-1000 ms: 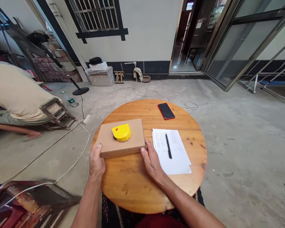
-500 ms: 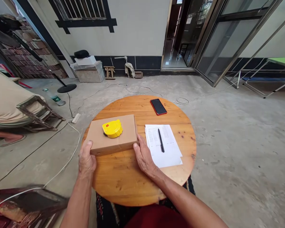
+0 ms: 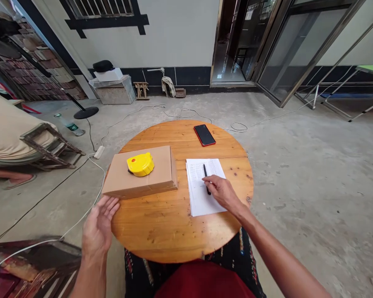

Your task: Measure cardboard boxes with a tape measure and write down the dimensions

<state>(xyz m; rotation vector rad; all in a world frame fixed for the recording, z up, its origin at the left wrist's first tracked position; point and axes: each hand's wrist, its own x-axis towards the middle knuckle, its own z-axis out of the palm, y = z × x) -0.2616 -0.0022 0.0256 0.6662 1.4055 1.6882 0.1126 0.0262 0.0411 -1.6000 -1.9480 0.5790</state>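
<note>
A closed cardboard box [image 3: 160,182] lies on the left part of the round wooden table [image 3: 152,231], with a yellow tape measure [image 3: 141,164] on top. Just off the box's near left corner, my left hand [image 3: 99,225] is open, palm turned inward and fingers stretched out. Over the white paper sheets [image 3: 202,205], which carry handwriting, my right hand [image 3: 222,191] has its thumb and fingers closed around the middle of a black pen [image 3: 205,170]. The pen appears to lie along the paper still. Part of it is hidden by my fingers.
A phone with a red edge [image 3: 204,135] lies at the table's far side. White and dark cables run over the floor to a power strip [image 3: 99,152] left of the table. A wooden stool on its side [image 3: 54,145] and a plastic bottle [image 3: 70,125] are further left.
Both hands have let go of the cardboard box, which now rests on the table. My right hand has moved right onto the pen; my left hand has drawn back slightly and opened.
</note>
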